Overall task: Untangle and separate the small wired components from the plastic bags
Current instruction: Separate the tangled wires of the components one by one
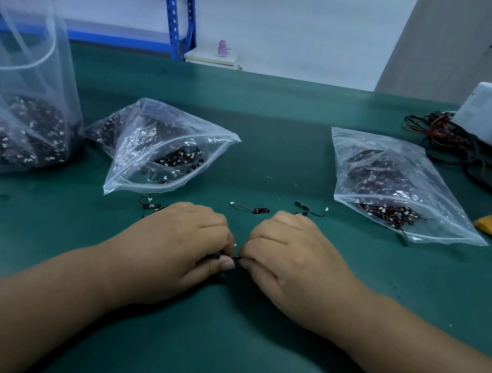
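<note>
My left hand (182,244) and my right hand (286,249) meet at the middle of the green table, both pinching one small black wired component (232,256) between their fingertips; most of it is hidden. Single wired components lie just beyond the hands: one (251,209) in the middle, one (312,209) to the right, one (149,204) to the left. An open zip bag (165,144) of tangled components lies behind my left hand. A second zip bag (390,187) full of them lies to the right.
A tall clear bag (27,110) holding more components stands at the far left. A white device (479,114) with tangled black and red cables (444,140) sits at the right edge. A yellow-handled object (491,225) lies near the right bag. Blue shelving (178,24) stands behind the table.
</note>
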{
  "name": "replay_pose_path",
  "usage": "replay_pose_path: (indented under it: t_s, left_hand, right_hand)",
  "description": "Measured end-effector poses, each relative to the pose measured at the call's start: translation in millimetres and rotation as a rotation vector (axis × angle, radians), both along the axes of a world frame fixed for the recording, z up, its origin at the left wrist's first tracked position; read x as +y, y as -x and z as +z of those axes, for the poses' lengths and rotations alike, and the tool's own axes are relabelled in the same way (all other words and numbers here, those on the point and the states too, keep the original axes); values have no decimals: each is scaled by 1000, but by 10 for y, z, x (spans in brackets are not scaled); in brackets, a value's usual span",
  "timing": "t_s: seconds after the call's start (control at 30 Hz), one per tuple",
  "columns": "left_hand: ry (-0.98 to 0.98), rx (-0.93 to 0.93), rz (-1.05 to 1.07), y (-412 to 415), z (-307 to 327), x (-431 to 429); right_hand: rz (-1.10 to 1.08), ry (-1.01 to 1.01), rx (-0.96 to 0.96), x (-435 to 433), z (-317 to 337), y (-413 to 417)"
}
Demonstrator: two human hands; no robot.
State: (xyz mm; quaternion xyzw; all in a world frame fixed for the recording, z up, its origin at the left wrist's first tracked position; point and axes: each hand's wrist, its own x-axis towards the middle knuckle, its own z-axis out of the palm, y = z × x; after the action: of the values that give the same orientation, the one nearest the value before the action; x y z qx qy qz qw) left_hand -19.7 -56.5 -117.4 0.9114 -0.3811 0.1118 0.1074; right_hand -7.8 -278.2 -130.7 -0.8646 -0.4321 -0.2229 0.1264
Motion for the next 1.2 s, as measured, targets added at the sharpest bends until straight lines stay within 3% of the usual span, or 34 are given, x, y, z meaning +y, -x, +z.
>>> replay_pose_path:
  t_s: [0.2,0.4,0.53,0.73,1.0,1.2]
  left_hand:
    - [-1,15,2,14,18,-3]
    - [6,47,-11,14,21,15]
    - [10,24,-17,4,4,6]
    - [-4,-5,-9,-17,-11,-24]
    - [-37,-6,37,-15,-11,-51]
    - [-58,13,69,8,12,-50]
  right_hand:
    - [2,-209,74,-207,-40,-161]
    - [-190,-416,125,-298,-50,-300]
    - [-227,-337,138,-276,-21,-248]
    - [-85,-185,-11,-4,42,80]
    - [-179,-90,88,216,32,174]
    - [-101,-99,156,279,1,215]
